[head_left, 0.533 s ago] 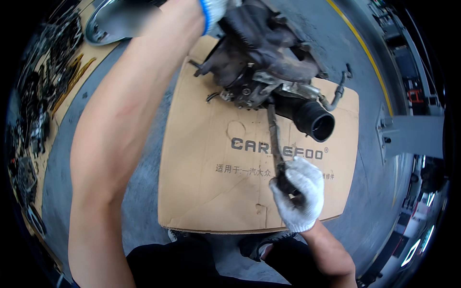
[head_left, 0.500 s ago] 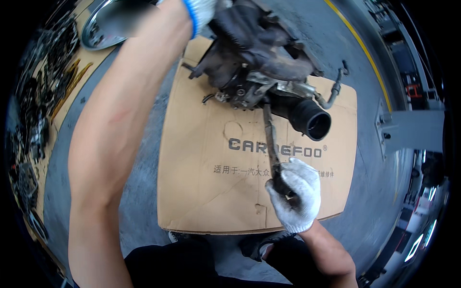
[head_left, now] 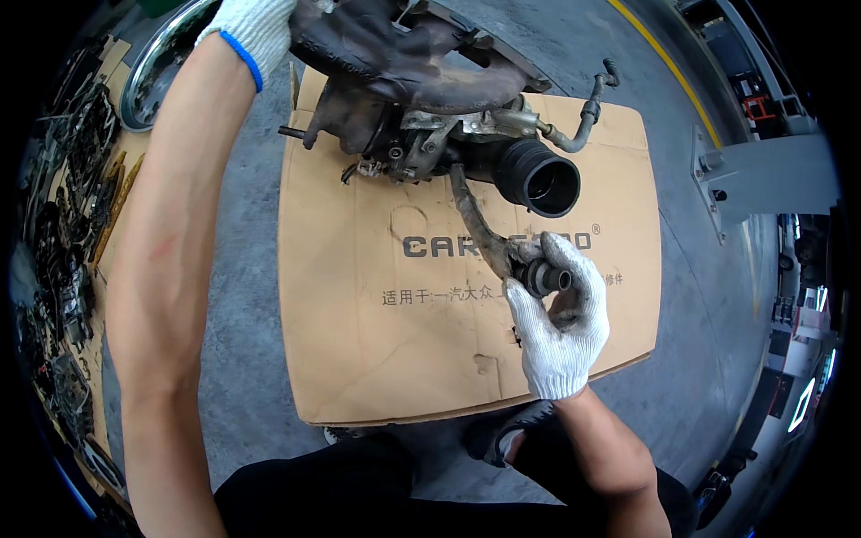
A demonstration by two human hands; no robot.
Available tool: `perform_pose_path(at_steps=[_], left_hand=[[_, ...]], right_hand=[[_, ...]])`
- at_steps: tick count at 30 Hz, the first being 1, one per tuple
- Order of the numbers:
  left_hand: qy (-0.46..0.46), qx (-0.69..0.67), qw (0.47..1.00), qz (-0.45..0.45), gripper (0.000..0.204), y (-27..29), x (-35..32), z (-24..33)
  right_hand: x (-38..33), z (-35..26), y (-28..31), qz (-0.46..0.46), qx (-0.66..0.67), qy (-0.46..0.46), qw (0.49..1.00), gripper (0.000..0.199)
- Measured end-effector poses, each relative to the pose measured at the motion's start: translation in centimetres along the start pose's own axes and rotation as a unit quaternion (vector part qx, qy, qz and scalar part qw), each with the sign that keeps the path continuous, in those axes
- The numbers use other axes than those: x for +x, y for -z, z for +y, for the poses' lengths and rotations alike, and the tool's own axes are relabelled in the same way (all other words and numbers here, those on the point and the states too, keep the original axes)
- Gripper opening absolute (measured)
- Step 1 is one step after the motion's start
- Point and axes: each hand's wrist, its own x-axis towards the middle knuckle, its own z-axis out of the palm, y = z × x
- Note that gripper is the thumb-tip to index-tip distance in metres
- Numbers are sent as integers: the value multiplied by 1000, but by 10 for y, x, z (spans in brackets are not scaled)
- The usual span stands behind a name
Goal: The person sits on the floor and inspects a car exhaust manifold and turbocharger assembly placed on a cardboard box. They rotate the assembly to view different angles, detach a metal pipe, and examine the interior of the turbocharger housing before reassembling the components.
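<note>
A dirty turbocharger with a rusty exhaust manifold (head_left: 404, 76) stands over a cardboard box (head_left: 359, 359). My left hand (head_left: 256, 31), in a white knit glove with a blue cuff, grips its far left side; the fingertips are hidden by the part and the picture's edge. From the underside a grimy bent pipe (head_left: 475, 220) runs toward me, ending in a round black fitting (head_left: 543, 276). My gloved right hand (head_left: 565, 332) is closed round that fitting, thumb and fingers on opposite sides. A black ribbed hose end (head_left: 543, 184) points to the right, its mouth open.
Many dark metal parts (head_left: 63, 242) lie on cardboard along the left. A round metal tray (head_left: 148, 85) sits at the far left. A grey post base (head_left: 762, 179) stands on the floor at right, near a yellow floor line (head_left: 668, 67). My shoes touch the box's near side.
The turbocharger and my left hand have shifted left and a little farther away. My right hand has moved up and turned on the pipe's end, so the round fitting now shows.
</note>
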Motion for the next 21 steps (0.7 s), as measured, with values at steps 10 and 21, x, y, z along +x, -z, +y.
perform_pose_path(at_steps=[10, 21], left_hand=[[-34, 12, 999, 27, 9, 4, -9, -6], [38, 101, 991, 76, 28, 49, 9, -13]], right_hand=[[6, -4, -2, -22, -9, 15, 1000, 52], [9, -7, 2, -95, -50, 76, 991, 54]])
